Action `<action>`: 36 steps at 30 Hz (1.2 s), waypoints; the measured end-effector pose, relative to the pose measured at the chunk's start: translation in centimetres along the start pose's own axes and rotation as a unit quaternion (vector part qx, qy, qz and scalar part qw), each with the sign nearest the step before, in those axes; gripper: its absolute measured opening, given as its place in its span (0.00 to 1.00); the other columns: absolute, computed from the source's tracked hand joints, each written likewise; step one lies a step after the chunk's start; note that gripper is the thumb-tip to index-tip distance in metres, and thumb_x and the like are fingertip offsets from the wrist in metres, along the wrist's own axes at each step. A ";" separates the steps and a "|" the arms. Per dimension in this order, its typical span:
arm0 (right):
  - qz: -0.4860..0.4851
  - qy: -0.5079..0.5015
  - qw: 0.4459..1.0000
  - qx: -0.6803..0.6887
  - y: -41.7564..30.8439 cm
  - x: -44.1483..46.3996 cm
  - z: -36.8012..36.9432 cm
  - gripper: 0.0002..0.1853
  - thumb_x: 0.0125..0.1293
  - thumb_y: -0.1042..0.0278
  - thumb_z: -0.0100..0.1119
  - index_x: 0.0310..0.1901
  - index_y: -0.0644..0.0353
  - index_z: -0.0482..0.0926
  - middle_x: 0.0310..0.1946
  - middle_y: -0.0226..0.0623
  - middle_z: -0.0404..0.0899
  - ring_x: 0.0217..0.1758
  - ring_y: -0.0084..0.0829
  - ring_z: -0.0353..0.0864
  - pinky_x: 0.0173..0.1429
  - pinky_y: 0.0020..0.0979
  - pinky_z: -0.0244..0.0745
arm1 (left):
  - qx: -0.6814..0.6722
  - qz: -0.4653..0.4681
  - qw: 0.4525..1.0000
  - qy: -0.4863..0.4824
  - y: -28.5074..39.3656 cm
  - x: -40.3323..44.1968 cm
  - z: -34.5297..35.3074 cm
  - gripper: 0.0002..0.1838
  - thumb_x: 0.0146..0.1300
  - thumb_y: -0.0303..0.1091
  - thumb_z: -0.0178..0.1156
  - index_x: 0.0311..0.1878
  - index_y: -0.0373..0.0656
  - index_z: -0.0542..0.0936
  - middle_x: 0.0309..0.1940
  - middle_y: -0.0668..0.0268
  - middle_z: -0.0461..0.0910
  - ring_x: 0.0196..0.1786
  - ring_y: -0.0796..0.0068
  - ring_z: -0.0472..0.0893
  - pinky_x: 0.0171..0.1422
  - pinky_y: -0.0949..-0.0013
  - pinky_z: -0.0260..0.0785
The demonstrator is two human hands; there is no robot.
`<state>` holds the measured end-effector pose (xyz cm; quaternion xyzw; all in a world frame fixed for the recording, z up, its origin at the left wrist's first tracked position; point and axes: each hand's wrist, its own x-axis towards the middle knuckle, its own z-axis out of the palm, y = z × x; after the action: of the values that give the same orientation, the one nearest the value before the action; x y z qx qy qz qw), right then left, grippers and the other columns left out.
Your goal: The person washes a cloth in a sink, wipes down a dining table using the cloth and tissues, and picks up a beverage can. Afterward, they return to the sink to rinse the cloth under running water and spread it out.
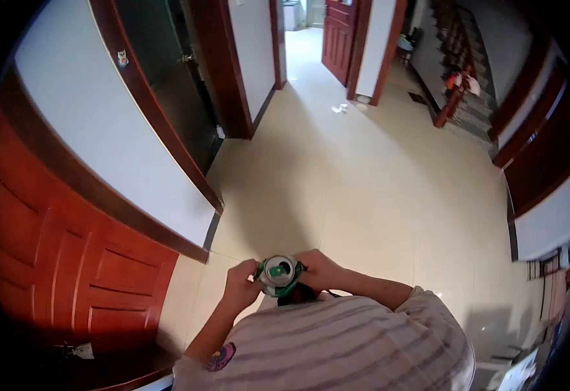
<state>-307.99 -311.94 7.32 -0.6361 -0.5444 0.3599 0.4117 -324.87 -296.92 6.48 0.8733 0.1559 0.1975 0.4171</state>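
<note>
In front of my striped shirt (337, 339), a green drink can (277, 272) is held with its silver top facing up. Its green tab and a dark mouth opening show, and the side looks crumpled. My left hand (240, 287) is closed around the can's left side. On the opposite side, my right hand (323, 270) grips it too, the fingers partly hidden behind the can. A dark thing with some red (298, 294) shows just below the can, too covered to name.
A red panelled door (83, 260) stands at left, beyond it a dark door (164, 72). Pale tiles form the floor (363, 189). White scraps (340, 108) lie farther along. Ahead is an open red door (340, 39); a staircase (464, 85) rises at right.
</note>
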 end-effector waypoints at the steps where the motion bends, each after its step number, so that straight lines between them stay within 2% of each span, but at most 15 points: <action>1: 0.000 -0.012 1.000 -0.001 0.6 2.9 -2.3 0.15 0.55 0.71 0.57 0.45 0.66 0.75 0.36 0.53 0.79 0.36 0.46 0.80 0.42 0.39 0.74 | -0.010 -0.023 1.000 -0.005 -1.9 3.4 0.0 0.13 0.42 0.21 0.64 0.35 0.37 0.78 0.27 0.57 0.76 0.30 0.61 0.78 0.33 0.66 0.71; 3: 0.039 -0.006 0.993 0.109 1.6 8.8 -7.3 0.18 0.56 0.70 0.58 0.49 0.65 0.74 0.37 0.50 0.81 0.37 0.41 0.80 0.44 0.37 0.75 | -0.021 -0.041 0.999 -0.014 -5.9 10.6 0.1 0.13 0.42 0.21 0.64 0.36 0.37 0.78 0.27 0.57 0.76 0.31 0.62 0.79 0.34 0.66 0.71; 5: 0.056 -0.001 0.998 0.034 4.2 14.9 -12.3 0.20 0.58 0.69 0.57 0.52 0.64 0.72 0.36 0.48 0.81 0.37 0.39 0.81 0.46 0.37 0.75 | -0.065 -0.002 0.997 -0.029 -9.4 19.5 0.3 0.14 0.43 0.22 0.63 0.38 0.37 0.78 0.29 0.56 0.77 0.33 0.61 0.79 0.37 0.66 0.71; 7: 0.031 0.080 0.996 0.040 5.5 18.2 -16.9 0.19 0.60 0.68 0.56 0.53 0.65 0.72 0.36 0.47 0.81 0.39 0.39 0.81 0.46 0.38 0.75 | -0.091 -0.007 0.994 -0.057 -10.0 27.8 0.2 0.15 0.45 0.22 0.62 0.40 0.37 0.77 0.31 0.56 0.77 0.35 0.61 0.79 0.39 0.66 0.71; 13: 0.086 0.146 0.983 0.070 14.2 27.6 -32.3 0.19 0.60 0.68 0.54 0.53 0.65 0.71 0.40 0.50 0.79 0.42 0.41 0.80 0.46 0.39 0.74 | -0.103 0.056 0.972 -0.203 -12.1 51.4 2.6 0.14 0.47 0.23 0.62 0.40 0.36 0.76 0.32 0.58 0.77 0.36 0.63 0.78 0.41 0.64 0.70; 15: 0.086 0.171 0.980 0.052 18.0 31.2 -37.9 0.19 0.60 0.69 0.54 0.52 0.65 0.71 0.40 0.51 0.79 0.41 0.42 0.80 0.46 0.39 0.73 | -0.135 0.025 0.971 -0.194 -14.5 59.2 5.3 0.15 0.48 0.24 0.62 0.42 0.37 0.77 0.33 0.57 0.76 0.35 0.63 0.77 0.41 0.66 0.70; 16: 0.083 0.175 0.980 0.032 19.7 33.6 -40.7 0.17 0.61 0.70 0.54 0.52 0.64 0.72 0.36 0.45 0.79 0.38 0.35 0.79 0.43 0.35 0.74 | -0.132 0.036 0.969 -0.204 -15.6 62.8 6.4 0.15 0.48 0.24 0.62 0.42 0.37 0.77 0.33 0.57 0.76 0.35 0.63 0.77 0.41 0.66 0.70; 19: 0.032 0.186 0.982 0.011 26.4 40.9 -50.2 0.15 0.62 0.72 0.53 0.51 0.63 0.74 0.34 0.43 0.80 0.38 0.33 0.80 0.44 0.34 0.75 | -0.059 0.046 0.983 -0.169 -16.9 74.5 8.6 0.16 0.48 0.22 0.64 0.44 0.38 0.78 0.33 0.60 0.77 0.36 0.69 0.77 0.41 0.70 0.69; 20: -0.011 0.183 0.983 0.002 26.9 43.2 -53.9 0.15 0.61 0.73 0.53 0.50 0.63 0.74 0.35 0.44 0.80 0.38 0.34 0.80 0.44 0.34 0.75 | -0.149 0.002 0.977 -0.153 -16.3 78.1 9.1 0.16 0.47 0.20 0.64 0.43 0.38 0.78 0.34 0.62 0.78 0.36 0.71 0.76 0.42 0.71 0.69; 25: -0.082 0.101 0.991 -0.018 31.8 57.9 -67.2 0.16 0.59 0.74 0.53 0.50 0.63 0.74 0.37 0.45 0.81 0.38 0.39 0.81 0.45 0.36 0.75 | -0.101 -0.001 0.988 -0.119 -21.5 94.3 7.3 0.15 0.49 0.20 0.63 0.42 0.37 0.78 0.34 0.62 0.79 0.36 0.71 0.78 0.43 0.71 0.70; 29: -0.021 0.004 1.000 -0.014 36.6 70.1 -78.5 0.18 0.57 0.73 0.54 0.51 0.65 0.71 0.41 0.53 0.77 0.47 0.52 0.77 0.51 0.45 0.71 | -0.119 -0.012 0.992 -0.033 -28.2 108.1 8.2 0.12 0.50 0.20 0.62 0.40 0.37 0.78 0.33 0.63 0.79 0.36 0.74 0.78 0.42 0.72 0.70; 31: -0.118 0.079 0.989 -0.043 39.9 74.7 -82.4 0.17 0.58 0.72 0.56 0.50 0.62 0.75 0.34 0.44 0.80 0.34 0.38 0.81 0.41 0.36 0.75 | -0.094 0.046 0.994 -0.020 -29.5 114.6 8.6 0.10 0.50 0.21 0.63 0.39 0.37 0.78 0.32 0.63 0.78 0.35 0.74 0.78 0.41 0.72 0.70; 32: -0.120 0.080 0.988 -0.044 41.5 78.1 -85.9 0.17 0.58 0.72 0.56 0.50 0.62 0.75 0.34 0.44 0.80 0.34 0.38 0.81 0.41 0.36 0.75 | -0.107 0.031 0.993 -0.024 -31.2 119.4 9.2 0.10 0.51 0.22 0.63 0.38 0.37 0.78 0.31 0.63 0.78 0.35 0.72 0.77 0.41 0.71 0.70; 34: -0.009 0.081 0.996 -0.036 42.6 81.9 -91.8 0.17 0.58 0.73 0.56 0.50 0.62 0.75 0.34 0.43 0.80 0.34 0.36 0.81 0.40 0.35 0.76 | -0.106 0.020 0.992 -0.065 -31.8 129.1 9.2 0.11 0.50 0.21 0.63 0.39 0.37 0.78 0.32 0.62 0.77 0.35 0.71 0.77 0.41 0.70 0.69; 36: 0.011 0.092 0.996 -0.016 43.7 85.6 -98.2 0.17 0.58 0.74 0.55 0.50 0.62 0.75 0.34 0.43 0.80 0.34 0.34 0.81 0.40 0.33 0.76 | -0.122 0.020 0.982 -0.142 -31.9 138.3 9.6 0.13 0.48 0.21 0.63 0.40 0.36 0.78 0.33 0.61 0.77 0.35 0.69 0.76 0.42 0.70 0.69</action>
<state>-189.00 -243.24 6.00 -0.6790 -0.5026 0.2957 0.4460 -202.92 -223.65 5.48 0.8381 0.0520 0.0970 0.5343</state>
